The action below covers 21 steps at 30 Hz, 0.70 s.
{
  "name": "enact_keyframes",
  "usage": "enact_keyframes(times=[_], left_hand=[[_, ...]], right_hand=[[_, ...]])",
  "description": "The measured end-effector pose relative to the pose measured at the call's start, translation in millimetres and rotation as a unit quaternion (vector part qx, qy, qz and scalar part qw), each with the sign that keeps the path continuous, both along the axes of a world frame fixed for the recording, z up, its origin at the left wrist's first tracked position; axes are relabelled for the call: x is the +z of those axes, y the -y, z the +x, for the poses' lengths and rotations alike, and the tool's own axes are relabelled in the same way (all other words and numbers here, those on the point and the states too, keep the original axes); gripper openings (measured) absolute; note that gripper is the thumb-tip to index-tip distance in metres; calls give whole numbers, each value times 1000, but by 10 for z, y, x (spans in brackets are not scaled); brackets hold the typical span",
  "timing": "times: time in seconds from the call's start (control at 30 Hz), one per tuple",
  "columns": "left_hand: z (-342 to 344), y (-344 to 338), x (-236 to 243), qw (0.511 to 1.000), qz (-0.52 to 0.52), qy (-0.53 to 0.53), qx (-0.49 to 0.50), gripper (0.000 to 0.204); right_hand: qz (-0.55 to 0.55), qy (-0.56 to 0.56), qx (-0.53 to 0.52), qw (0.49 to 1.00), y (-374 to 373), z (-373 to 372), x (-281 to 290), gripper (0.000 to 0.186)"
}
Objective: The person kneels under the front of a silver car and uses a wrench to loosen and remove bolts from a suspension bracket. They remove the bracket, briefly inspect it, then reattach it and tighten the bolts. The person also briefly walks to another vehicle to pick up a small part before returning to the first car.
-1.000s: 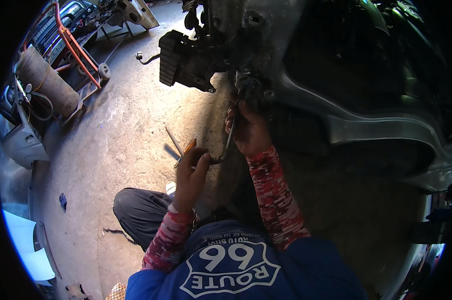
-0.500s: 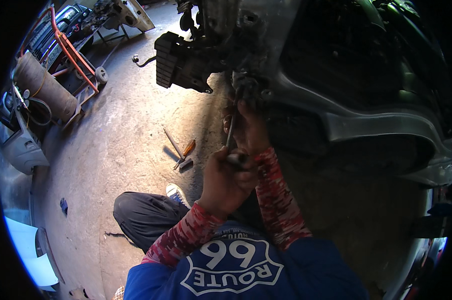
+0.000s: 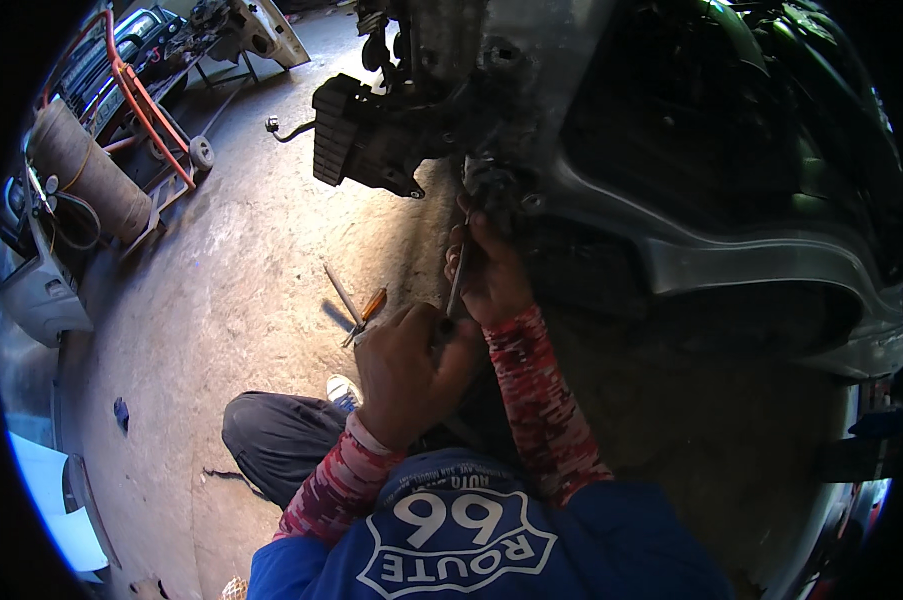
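My left hand [image 3: 407, 365] is closed around the near end of a slim metal rod-shaped tool [image 3: 458, 282]; its exact kind cannot be made out. Farther up the shaft, my right hand [image 3: 497, 278] steadies it, thumb and fingers curled around it. The shaft's far end reaches toward dark, greasy parts [image 3: 500, 185] low on a stripped vehicle body [image 3: 612, 215], where shadow hides the tip. A black ribbed plastic box [image 3: 357, 140] juts out left of those parts.
On the concrete floor [image 3: 192, 330] left of my hands lie a hammer, its handle [image 3: 342, 290] showing, and an orange-handled tool [image 3: 375, 303]. My bent knee [image 3: 282, 430] is nearby. A rusty cylinder [image 3: 92, 170] on an orange hand truck [image 3: 137, 90] stands far left.
My left hand has drawn back toward me and left, turning its back upward and covering the hammer's head. My right hand has come slightly nearer with the shaft.
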<state>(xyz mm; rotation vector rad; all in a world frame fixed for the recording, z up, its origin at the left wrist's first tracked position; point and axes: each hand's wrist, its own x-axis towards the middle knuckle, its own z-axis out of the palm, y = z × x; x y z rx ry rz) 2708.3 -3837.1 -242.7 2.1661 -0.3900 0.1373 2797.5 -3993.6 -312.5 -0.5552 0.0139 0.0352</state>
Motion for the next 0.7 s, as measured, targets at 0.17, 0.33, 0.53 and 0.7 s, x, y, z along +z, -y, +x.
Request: enact_keyframes(times=[0.17, 0.33, 0.53, 0.7], left_hand=[[27, 56, -296, 448, -714, -534, -71, 53], [-63, 37, -375, 691, -551, -468, 11, 41], [12, -176, -198, 993, 29, 103, 47, 34], [-12, 139, -214, 976, -171, -132, -21, 28]], right_hand=[[-1, 24, 45, 999, 60, -24, 31, 45], [95, 35, 31, 994, 25, 42, -31, 38], [108, 39, 21, 993, -10, 75, -115, 37], [26, 35, 11, 999, 2, 52, -110, 42]])
